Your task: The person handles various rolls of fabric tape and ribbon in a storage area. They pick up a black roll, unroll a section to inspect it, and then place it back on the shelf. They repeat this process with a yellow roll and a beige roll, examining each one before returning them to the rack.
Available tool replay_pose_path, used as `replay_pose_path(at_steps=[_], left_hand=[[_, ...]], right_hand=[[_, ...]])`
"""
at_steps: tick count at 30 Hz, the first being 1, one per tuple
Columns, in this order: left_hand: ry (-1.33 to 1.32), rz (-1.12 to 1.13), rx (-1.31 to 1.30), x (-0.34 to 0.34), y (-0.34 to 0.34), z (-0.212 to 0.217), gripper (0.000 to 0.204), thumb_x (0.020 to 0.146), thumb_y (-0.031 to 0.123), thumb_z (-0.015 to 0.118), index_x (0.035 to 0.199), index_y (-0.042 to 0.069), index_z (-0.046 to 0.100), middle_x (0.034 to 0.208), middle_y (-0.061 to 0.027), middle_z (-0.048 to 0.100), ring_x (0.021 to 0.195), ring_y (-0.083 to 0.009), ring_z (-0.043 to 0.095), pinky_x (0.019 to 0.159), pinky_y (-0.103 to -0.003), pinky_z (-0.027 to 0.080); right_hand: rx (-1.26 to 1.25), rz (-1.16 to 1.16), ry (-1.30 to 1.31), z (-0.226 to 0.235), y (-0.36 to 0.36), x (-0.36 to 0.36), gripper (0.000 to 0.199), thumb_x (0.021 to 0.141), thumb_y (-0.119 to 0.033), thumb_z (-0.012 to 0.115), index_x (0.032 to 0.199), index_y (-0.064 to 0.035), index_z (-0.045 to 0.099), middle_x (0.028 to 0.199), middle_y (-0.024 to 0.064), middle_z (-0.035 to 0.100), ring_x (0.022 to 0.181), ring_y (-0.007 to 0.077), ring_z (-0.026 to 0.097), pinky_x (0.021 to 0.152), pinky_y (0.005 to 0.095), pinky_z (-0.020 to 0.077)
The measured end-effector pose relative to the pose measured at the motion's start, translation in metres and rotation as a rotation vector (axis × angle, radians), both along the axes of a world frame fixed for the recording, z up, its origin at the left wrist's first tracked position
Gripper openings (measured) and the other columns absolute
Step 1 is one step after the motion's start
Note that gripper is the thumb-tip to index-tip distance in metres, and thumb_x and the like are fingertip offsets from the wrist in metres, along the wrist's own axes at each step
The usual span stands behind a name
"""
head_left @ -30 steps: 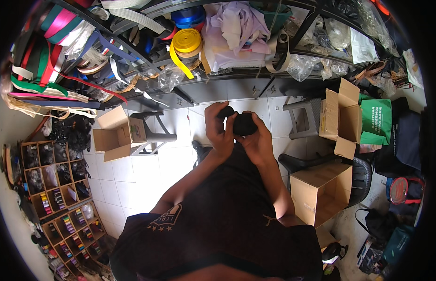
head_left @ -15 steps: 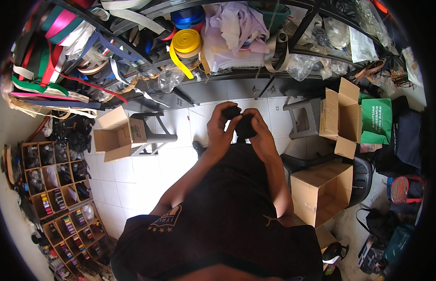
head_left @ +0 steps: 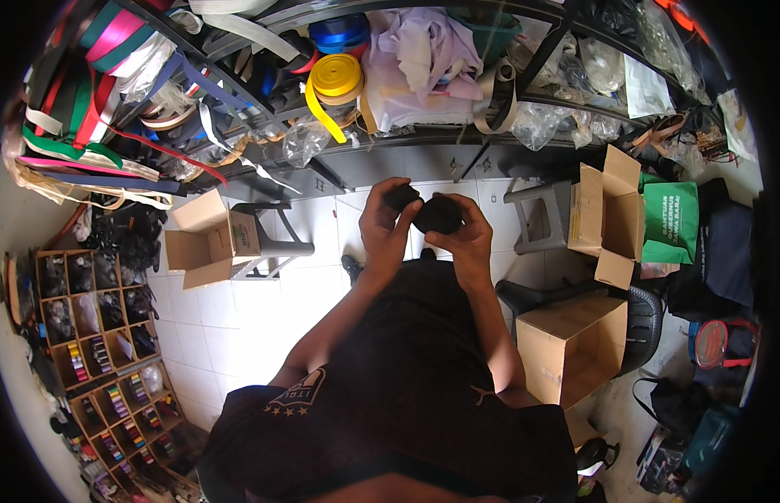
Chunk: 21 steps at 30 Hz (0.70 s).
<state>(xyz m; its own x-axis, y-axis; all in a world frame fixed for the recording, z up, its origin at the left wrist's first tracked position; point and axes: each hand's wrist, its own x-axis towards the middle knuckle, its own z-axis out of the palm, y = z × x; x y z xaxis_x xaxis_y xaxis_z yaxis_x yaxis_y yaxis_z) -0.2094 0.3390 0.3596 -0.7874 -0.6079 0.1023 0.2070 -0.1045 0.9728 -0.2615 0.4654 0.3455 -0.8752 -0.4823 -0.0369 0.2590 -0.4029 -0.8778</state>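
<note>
In front of my body, my left hand (head_left: pixel 384 228) is closed around a small dark black piece (head_left: pixel 401 198), held between fingers and thumb. Beside it, my right hand (head_left: pixel 472 241) grips a rounded black roll-like item (head_left: pixel 437 215), its thumb at the near side and fingers along the right. The left thumb tip reaches close to the round item's edge. Both items are plain dark, so their material is hard to make out, and whether a strip joins them cannot be told.
Ahead, a shelf holds a yellow webbing roll (head_left: pixel 336 75), pale cloth (head_left: pixel 423 59) and plastic bags. Open cartons sit on a stool (head_left: pixel 281 243) at left, a grey stool (head_left: pixel 537 220) at right, and a black chair (head_left: pixel 645 331). A wooden thread rack (head_left: pixel 105 352) stands left.
Both hands have shifted slightly left. The round black item has turned, showing a broader round face, and the right fingers have moved along its side.
</note>
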Motion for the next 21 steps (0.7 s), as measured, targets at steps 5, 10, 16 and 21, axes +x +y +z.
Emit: replay_pose_path(at_steps=[5, 10, 16, 21], left_hand=[[-0.001, 0.025, 0.007, 0.003, 0.000, -0.001, 0.036, 0.085, -0.008, 0.069, 0.117, -0.001, 0.054, 0.101, -0.0071, 0.061, 0.093, -0.0124, 0.061, 0.082, -0.026, 0.050], [0.065, 0.016, 0.032, 0.000, 0.000, -0.002, 0.034, 0.083, -0.010, 0.069, 0.111, -0.001, 0.052, 0.096, -0.0073, 0.061, 0.092, -0.0132, 0.061, 0.083, -0.026, 0.050], [-0.008, -0.052, 0.097, 0.001, -0.005, 0.004, 0.035, 0.082, -0.011, 0.069, 0.110, 0.000, 0.051, 0.093, -0.0085, 0.063, 0.087, -0.0127, 0.061, 0.079, -0.026, 0.050], [-0.132, -0.251, 0.187, 0.004, -0.019, 0.012, 0.037, 0.082, -0.005, 0.073, 0.111, 0.002, 0.051, 0.097, -0.0082, 0.063, 0.085, -0.0117, 0.060, 0.070, -0.025, 0.050]], right_hand=[[0.069, 0.045, 0.042, -0.002, 0.001, -0.006, 0.066, 0.072, 0.005, 0.081, 0.130, 0.0025, 0.052, 0.118, 0.0088, 0.060, 0.112, 0.0181, 0.058, 0.100, 0.0326, 0.0452], [0.049, -0.036, 0.100, 0.007, -0.007, 0.000, 0.067, 0.073, 0.005, 0.080, 0.133, 0.0014, 0.050, 0.121, 0.0097, 0.059, 0.114, 0.0190, 0.057, 0.101, 0.0322, 0.0445], [0.143, -0.051, 0.231, -0.008, -0.005, -0.005, 0.064, 0.074, 0.004, 0.080, 0.131, 0.0021, 0.051, 0.122, 0.0111, 0.059, 0.115, 0.0187, 0.057, 0.100, 0.0310, 0.0467], [0.097, 0.030, 0.096, -0.005, 0.006, -0.009, 0.060, 0.074, 0.003, 0.080, 0.128, 0.0040, 0.054, 0.118, 0.0116, 0.061, 0.112, 0.0187, 0.059, 0.098, 0.0308, 0.0476]])
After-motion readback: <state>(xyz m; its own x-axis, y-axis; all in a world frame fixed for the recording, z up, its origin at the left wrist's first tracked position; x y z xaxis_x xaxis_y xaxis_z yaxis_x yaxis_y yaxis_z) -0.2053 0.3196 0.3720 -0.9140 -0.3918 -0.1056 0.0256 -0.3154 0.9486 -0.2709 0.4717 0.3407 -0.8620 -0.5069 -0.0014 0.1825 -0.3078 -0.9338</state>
